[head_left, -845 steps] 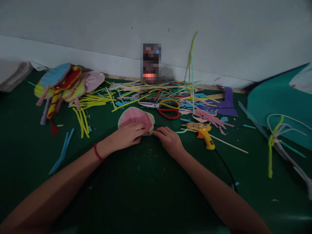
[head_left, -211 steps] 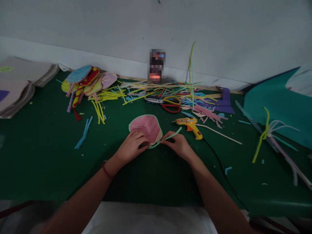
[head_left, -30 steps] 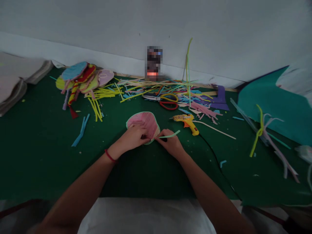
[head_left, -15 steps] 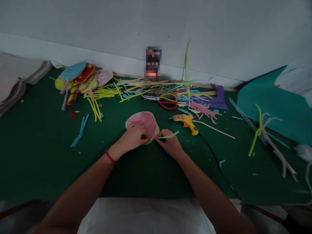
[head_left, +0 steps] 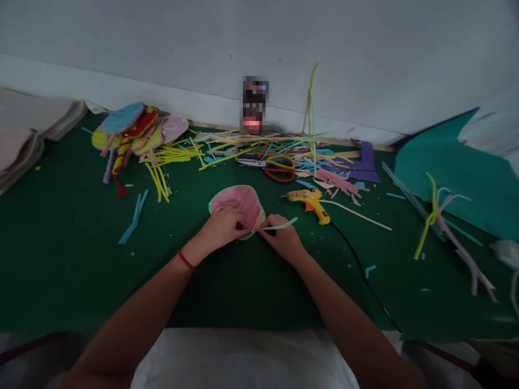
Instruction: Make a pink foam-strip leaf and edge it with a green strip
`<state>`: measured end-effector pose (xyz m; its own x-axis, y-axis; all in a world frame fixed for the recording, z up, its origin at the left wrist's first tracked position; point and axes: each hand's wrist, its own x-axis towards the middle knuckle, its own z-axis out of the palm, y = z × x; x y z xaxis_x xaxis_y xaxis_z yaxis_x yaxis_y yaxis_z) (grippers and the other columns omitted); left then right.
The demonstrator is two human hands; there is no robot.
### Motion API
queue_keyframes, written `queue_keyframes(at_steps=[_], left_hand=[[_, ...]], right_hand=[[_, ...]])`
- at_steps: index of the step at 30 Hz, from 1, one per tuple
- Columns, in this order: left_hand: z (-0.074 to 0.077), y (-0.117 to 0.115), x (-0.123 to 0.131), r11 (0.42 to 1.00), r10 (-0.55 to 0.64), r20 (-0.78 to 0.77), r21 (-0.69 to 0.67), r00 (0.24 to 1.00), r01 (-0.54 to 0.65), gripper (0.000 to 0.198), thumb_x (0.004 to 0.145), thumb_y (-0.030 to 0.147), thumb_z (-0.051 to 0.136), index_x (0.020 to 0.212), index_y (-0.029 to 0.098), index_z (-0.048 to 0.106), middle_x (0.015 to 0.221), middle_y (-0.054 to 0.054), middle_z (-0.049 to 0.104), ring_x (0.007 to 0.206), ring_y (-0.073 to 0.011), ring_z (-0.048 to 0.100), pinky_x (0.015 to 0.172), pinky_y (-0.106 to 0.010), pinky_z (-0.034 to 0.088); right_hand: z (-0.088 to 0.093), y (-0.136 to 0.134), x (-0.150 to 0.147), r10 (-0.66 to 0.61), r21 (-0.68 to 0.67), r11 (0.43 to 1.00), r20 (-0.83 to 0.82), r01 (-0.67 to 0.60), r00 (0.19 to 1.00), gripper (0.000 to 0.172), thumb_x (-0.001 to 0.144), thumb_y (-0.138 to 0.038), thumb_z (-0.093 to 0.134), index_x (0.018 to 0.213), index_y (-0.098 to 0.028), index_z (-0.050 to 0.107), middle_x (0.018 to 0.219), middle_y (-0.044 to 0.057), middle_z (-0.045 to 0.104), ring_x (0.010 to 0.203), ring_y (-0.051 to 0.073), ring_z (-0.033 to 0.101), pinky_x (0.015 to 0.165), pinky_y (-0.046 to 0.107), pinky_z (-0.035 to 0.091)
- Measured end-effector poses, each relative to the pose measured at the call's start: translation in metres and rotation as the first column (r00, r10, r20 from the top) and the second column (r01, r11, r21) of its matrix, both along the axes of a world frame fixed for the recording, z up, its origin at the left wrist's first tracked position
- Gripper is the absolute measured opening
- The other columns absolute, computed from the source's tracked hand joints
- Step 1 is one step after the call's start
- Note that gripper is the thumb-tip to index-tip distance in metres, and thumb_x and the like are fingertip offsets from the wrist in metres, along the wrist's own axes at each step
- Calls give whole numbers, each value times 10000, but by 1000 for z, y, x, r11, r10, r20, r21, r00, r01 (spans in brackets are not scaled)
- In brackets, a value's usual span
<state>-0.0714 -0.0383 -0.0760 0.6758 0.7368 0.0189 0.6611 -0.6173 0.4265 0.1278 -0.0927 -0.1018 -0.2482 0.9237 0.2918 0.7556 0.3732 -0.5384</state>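
Note:
A pink striped piece (head_left: 247,202) with a light green edging lies on the green table in front of me. My left hand (head_left: 223,227) rests over its lower left part, fingers bent and closed on the piece near its bottom edge. At the lower right edge, my right hand (head_left: 283,237) pinches a pale green strip (head_left: 288,223), whose loose end sticks out to the right past the fingers. The strip meets the edging between the two hands. Just right of them lies a yellow glue gun (head_left: 318,205), its nozzle pointing left.
Scissors (head_left: 279,168) lie before a heap of coloured strips (head_left: 243,146). Finished-looking colourful pieces (head_left: 133,127) are stacked at the back left. A teal sheet (head_left: 450,183) and loose strips (head_left: 458,243) lie right. The black cord (head_left: 357,262) runs toward the front edge.

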Motion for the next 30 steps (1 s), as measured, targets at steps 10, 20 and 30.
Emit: queue_keyframes(at_steps=[10, 20, 30], left_hand=[[-4, 3, 0, 1000, -15, 48, 7, 999, 15, 233, 833, 366, 632, 704, 173, 656, 759, -43, 672, 759, -182, 579, 679, -303, 366], [-3, 2, 4, 999, 37, -20, 37, 999, -36, 261, 817, 394, 652, 700, 160, 652, 732, -61, 674, 712, -198, 581, 665, -324, 375], [-4, 9, 1, 998, -15, -7, -67, 1000, 14, 241, 780, 367, 694, 664, 163, 637, 698, -39, 645, 688, -178, 553, 617, -295, 332]], right_hand=[[0, 0, 0, -1, -15, 1000, -20, 1, 1000, 175, 829, -206, 644, 701, -221, 525, 716, 25, 606, 731, 198, 556, 663, 314, 405], [-1, 1, 0, -2, -17, 1000, -9, 2, 1000, 173, 830, -212, 641, 700, -222, 527, 717, 29, 611, 731, 202, 561, 661, 312, 408], [-1, 1, 0, -6, -17, 1000, -23, 6, 1000, 182, 826, -201, 645, 697, -223, 519, 717, 28, 610, 723, 198, 558, 656, 314, 410]])
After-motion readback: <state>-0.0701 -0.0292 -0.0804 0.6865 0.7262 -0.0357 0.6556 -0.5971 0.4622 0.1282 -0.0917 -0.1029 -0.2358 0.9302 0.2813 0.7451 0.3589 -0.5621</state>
